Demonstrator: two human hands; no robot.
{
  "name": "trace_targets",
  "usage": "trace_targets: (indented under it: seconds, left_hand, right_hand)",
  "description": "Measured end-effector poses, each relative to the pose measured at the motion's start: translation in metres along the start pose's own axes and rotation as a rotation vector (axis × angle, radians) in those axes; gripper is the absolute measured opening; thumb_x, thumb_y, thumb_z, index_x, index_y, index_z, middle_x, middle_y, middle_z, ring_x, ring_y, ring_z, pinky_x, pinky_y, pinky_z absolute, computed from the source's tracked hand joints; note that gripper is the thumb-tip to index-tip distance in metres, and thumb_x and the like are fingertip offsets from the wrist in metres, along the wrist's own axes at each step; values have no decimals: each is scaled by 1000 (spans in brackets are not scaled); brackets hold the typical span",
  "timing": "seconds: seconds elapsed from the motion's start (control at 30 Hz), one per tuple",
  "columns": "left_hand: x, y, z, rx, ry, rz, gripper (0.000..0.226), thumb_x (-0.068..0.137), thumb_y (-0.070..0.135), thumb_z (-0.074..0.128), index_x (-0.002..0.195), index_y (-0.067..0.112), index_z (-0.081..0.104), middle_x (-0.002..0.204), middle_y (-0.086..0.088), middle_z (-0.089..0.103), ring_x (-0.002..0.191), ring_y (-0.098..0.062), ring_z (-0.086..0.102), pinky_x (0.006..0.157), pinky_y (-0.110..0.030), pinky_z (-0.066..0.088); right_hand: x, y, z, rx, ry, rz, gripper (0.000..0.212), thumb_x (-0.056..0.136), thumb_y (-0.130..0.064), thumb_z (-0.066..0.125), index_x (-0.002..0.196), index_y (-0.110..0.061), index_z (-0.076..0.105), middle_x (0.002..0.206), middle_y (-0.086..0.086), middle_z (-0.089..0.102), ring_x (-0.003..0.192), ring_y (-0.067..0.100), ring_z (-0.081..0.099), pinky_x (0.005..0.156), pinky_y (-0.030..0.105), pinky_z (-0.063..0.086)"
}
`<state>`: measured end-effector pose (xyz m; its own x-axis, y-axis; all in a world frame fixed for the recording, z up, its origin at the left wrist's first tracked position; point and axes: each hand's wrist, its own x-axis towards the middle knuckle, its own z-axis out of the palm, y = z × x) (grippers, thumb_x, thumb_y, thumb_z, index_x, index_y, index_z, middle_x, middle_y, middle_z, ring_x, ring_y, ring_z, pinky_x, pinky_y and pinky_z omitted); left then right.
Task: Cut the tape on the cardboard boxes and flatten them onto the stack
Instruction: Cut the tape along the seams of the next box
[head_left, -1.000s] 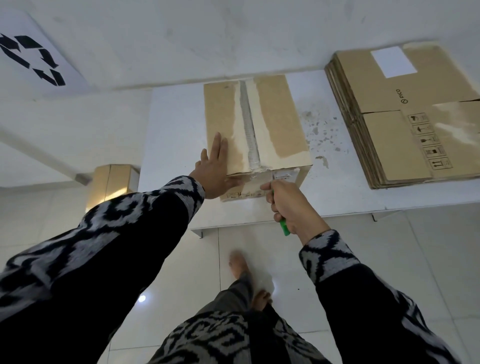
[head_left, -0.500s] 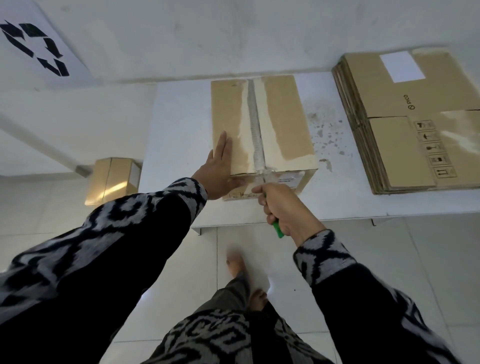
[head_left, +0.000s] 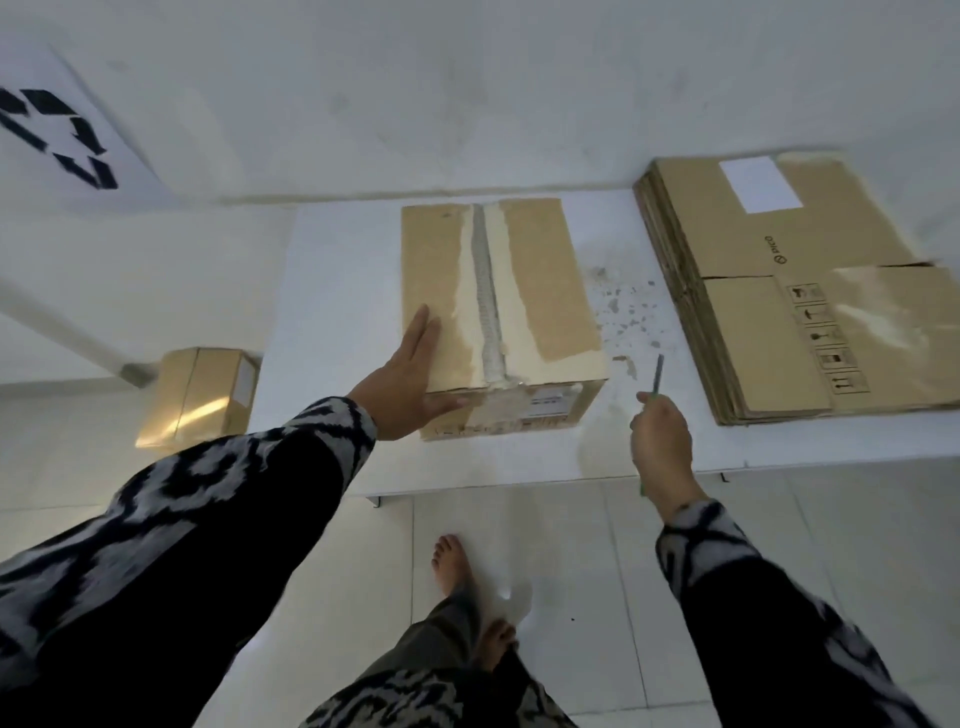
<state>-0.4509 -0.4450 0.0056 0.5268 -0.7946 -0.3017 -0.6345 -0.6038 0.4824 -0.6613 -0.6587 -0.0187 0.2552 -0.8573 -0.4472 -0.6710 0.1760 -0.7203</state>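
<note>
A brown cardboard box (head_left: 540, 291) stands on the white table (head_left: 337, 291), with a torn, pale tape strip (head_left: 485, 306) running down the middle of its top. My left hand (head_left: 402, 387) lies flat with straight fingers on the box's near left corner. My right hand (head_left: 660, 441) hovers to the right of the box, above the table's front edge, gripping a cutter (head_left: 657, 375) whose thin blade points up and away. A stack of flattened boxes (head_left: 800, 291) lies at the table's right end.
Another taped cardboard box (head_left: 200, 397) sits on the tiled floor left of the table. A sheet with a black recycling sign (head_left: 57, 135) hangs on the wall at upper left. My bare feet (head_left: 454, 566) stand on the tiles just before the table.
My right hand has pulled the cutter off the box's near front edge and moved right, clear of the box. My left hand stays on the box's left corner.
</note>
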Motion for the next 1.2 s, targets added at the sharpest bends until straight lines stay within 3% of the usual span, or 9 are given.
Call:
trace_targets:
  seconds: [0.17, 0.33, 0.47, 0.57, 0.63, 0.7, 0.83, 0.97, 1.2]
  left_hand:
    - [3, 0, -1, 23, -4, -32, 112, 82, 67, 53, 155, 16, -16, 158, 14, -30, 145, -23, 27, 105, -43, 44]
    - [2, -3, 2, 12, 20, -33, 110, 85, 63, 57, 155, 19, -15, 157, 19, -31, 139, -25, 38, 99, -44, 48]
    - [2, -5, 1, -31, 31, -29, 110, 85, 63, 60, 156, 23, -14, 155, 24, -31, 139, -21, 38, 101, -40, 45]
    - [0, -3, -1, -78, 30, -27, 111, 82, 64, 62, 156, 26, -12, 156, 26, -27, 142, -16, 33, 105, -41, 43]
    - [-1, -2, -4, -108, 59, -26, 110, 81, 64, 64, 157, 25, -5, 158, 25, -21, 145, -10, 26, 110, -38, 39]
    - [-4, -2, -6, -122, 98, -19, 106, 81, 64, 64, 158, 24, 2, 161, 21, -13, 148, -5, 15, 117, -33, 29]
    - [-10, -5, -6, -184, 139, -8, 97, 86, 60, 61, 158, 26, 6, 162, 20, -5, 148, -3, 12, 118, -23, 18]
    - [-13, -6, -2, -206, 132, -10, 89, 91, 56, 56, 158, 28, 5, 161, 21, -8, 147, -8, 22, 116, -27, 28]
    - [-20, -18, 3, -184, 180, 43, 78, 93, 56, 47, 157, 29, 11, 160, 23, -7, 142, -7, 31, 113, -30, 36]
  right_hand:
    - [73, 21, 12, -417, -165, -12, 47, 97, -12, 40, 144, -8, 40, 140, 25, 34, 106, 46, 53, 92, 47, 48]
    - [82, 27, 28, -569, 20, -52, 50, 99, -25, 48, 146, -13, 36, 140, 22, 33, 121, 44, 40, 99, 48, 40]
    - [63, -9, 14, -71, 105, -313, 57, 100, -47, 48, 147, -15, 41, 146, 10, 35, 134, 31, 35, 109, 42, 34]
    - [34, -52, -4, -189, -223, -749, 74, 86, -64, 57, 149, -30, 38, 152, -4, 31, 139, 15, 32, 110, 35, 33]
    - [28, -69, -10, -658, -421, -858, 105, 68, -82, 61, 155, -37, 21, 163, -9, 11, 147, 16, 16, 115, 40, 25]
    - [28, -75, -12, -844, -471, -851, 119, 58, -89, 58, 156, -37, 17, 165, -9, 1, 150, 19, 13, 117, 43, 26]
    - [28, -70, -14, -583, -489, -774, 94, 68, -75, 64, 150, -39, 36, 163, -14, 14, 147, 11, 22, 117, 40, 31]
    - [18, -53, -9, -568, -450, -834, 67, 95, -58, 46, 154, -34, 27, 164, -10, 13, 147, 12, 24, 119, 40, 29]
    - [4, -33, 3, -314, -336, -867, 57, 102, -43, 31, 155, -26, 25, 153, -16, 31, 139, -1, 28, 117, 25, 27]
